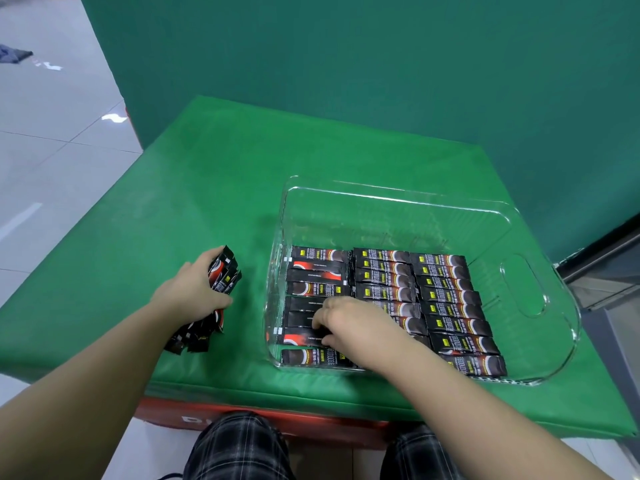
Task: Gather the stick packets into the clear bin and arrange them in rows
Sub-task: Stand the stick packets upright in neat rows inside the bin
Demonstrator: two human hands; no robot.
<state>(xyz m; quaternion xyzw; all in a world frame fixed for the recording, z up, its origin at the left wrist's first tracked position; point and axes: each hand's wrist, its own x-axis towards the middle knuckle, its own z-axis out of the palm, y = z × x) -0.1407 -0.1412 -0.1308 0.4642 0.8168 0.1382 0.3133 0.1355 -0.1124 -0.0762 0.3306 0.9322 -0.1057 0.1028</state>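
The clear bin [540,296] sits on the green mat [194,188], with three rows of packets [446,299] inside. The right hand [349,323] reaches into it, fingers curled on one packet [298,337]. Left of the bin, the left hand [194,292] grips a bundle of packets [225,271].

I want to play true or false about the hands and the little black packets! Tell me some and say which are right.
1. The left hand grips a bunch of black stick packets outside the clear plastic bin. True.
2. The right hand is up in the air. False: it is inside the bin, fingers on the packets in the left row.
3. The bin sits on a green mat. True.
4. The bin is empty. False: rows of packets lie flat in it.
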